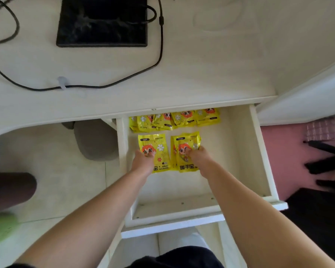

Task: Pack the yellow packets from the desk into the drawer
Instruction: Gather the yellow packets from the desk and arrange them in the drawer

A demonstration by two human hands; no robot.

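Touching — left hand (143, 161) on single packet (160, 146); right hand (200, 160) on stack (186, 140)

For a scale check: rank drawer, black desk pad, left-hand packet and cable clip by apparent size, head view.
drawer
black desk pad
left-hand packet
cable clip
The frame's top edge crops the pad.

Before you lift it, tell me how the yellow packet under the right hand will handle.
The packet is likely floppy: its foil looks crinkled. Probably slippery, since the glossy film shines and it lies on another packet. Likely light, being thin and flat.
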